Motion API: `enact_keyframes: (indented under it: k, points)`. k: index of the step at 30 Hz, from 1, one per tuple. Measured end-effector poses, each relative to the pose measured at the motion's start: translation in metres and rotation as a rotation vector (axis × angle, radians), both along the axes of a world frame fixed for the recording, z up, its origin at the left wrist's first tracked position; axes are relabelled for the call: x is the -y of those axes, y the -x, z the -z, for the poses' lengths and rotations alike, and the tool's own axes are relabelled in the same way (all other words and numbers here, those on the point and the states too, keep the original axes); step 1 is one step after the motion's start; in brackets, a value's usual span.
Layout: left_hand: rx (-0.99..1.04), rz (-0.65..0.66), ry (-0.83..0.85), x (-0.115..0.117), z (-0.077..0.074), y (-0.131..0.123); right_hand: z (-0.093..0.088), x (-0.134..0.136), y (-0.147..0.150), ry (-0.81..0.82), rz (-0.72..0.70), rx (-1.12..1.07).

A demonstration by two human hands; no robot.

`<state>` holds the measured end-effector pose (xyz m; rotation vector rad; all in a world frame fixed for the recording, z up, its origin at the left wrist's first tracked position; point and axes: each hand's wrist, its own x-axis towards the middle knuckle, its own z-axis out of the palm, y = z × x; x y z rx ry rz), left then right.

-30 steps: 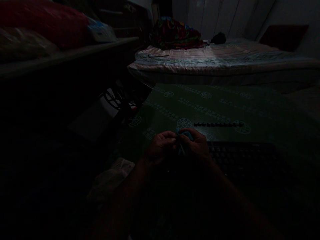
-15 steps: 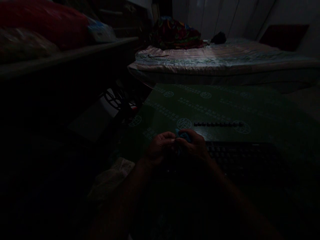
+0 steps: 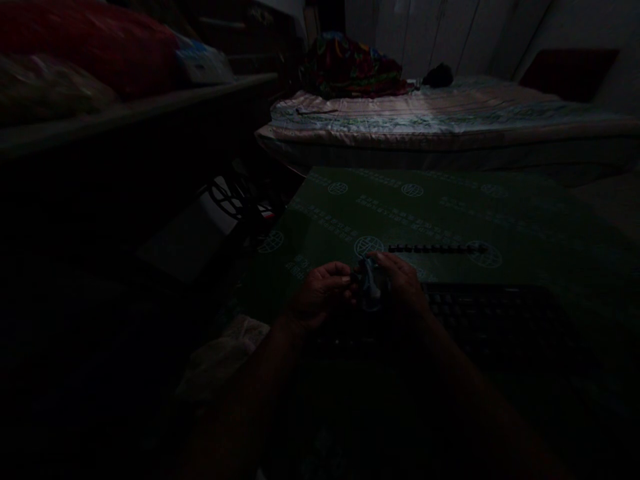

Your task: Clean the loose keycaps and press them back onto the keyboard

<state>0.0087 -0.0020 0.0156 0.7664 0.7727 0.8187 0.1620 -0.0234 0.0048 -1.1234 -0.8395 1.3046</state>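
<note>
The light is very dim. Over the left part of a black keyboard (image 3: pixel 495 317) my two hands are close together. My right hand (image 3: pixel 403 283) is closed on a crumpled blue cloth (image 3: pixel 370 283), which hangs down between the hands. My left hand (image 3: pixel 323 293) pinches something small and dark at its fingertips, perhaps a keycap; its shape is too dark to make out. Behind the keyboard, a row of several small black keycaps (image 3: pixel 437 249) lies on the green tabletop (image 3: pixel 340 213).
A pale crumpled cloth or bag (image 3: pixel 225 350) lies by my left forearm. Beyond the table stands a bed (image 3: pixel 450 120) with a patterned red blanket (image 3: pixel 353 67). At left, a shelf (image 3: pixel 150 107) carries a red bag (image 3: pixel 100 50).
My right hand has shifted slightly right, away from my left fingertips, and the blue cloth now hangs more open. My left hand has barely moved.
</note>
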Motion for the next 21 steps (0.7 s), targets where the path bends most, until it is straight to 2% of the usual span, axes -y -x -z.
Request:
enact_keyframes:
  k: [3, 7, 16, 21]
  points:
    - [-0.041, -0.010, -0.019, -0.0008, 0.0010, -0.0001, -0.0040, 0.0008, -0.0021, -0.041, -0.118, 0.013]
    - [-0.081, -0.036, -0.050, -0.0014, 0.0017, 0.0005, 0.0001, 0.0006, -0.0026, -0.081, -0.216, 0.077]
    - [-0.081, -0.014, -0.072, -0.0011, -0.0012, 0.0022, 0.0014, 0.0038, -0.0012, -0.015, -0.279, -0.065]
    - [-0.067, -0.028, -0.065, -0.0003, -0.0032, 0.0010, 0.0047, 0.0026, -0.0047, -0.035, -0.288, -0.064]
